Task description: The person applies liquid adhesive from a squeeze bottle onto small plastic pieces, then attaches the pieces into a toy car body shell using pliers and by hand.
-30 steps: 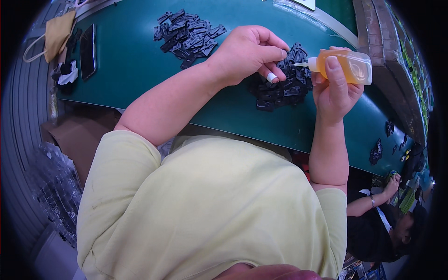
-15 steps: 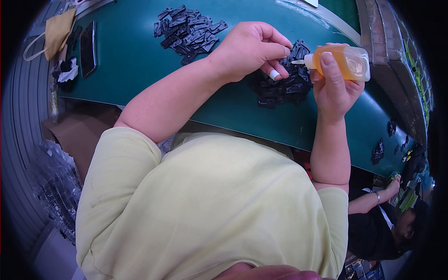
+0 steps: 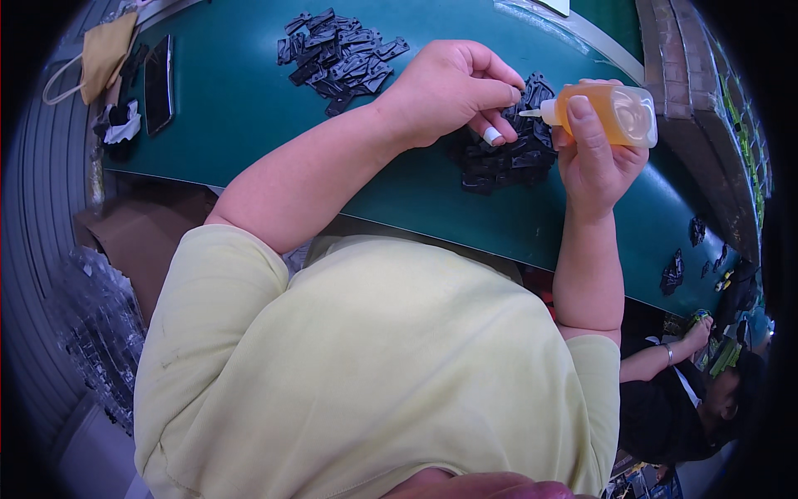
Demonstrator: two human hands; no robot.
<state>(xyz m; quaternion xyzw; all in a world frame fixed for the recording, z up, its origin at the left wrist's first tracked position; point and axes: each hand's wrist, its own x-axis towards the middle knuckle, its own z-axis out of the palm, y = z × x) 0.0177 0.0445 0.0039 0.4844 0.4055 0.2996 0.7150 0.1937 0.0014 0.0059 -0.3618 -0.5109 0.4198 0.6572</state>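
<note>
My right hand (image 3: 597,162) grips a clear squeeze bottle (image 3: 629,116) of amber liquid, tipped on its side with its thin white nozzle pointing left. Thumb and forefinger of my left hand (image 3: 445,93) are pinched together just above and left of the nozzle tip. What they hold, if anything, is too small to make out. A white wrap covers one fingertip of that hand. Beneath both hands a pile of small black plastic parts (image 3: 501,170) lies on the green table (image 3: 249,125), partly hidden by my left hand.
Farther left is a second heap of black parts (image 3: 337,58). A phone (image 3: 158,83) and a beige face mask (image 3: 106,54) lie at the left end. Cardboard (image 3: 694,141) borders the right side. A co-worker's hand (image 3: 697,334) is at the table's right end, near small black clusters (image 3: 672,272).
The bottle has tilted slightly, its nozzle tip a little lower. My left hand keeps almost the same pinch and place. The co-worker's hand has shifted a little.
</note>
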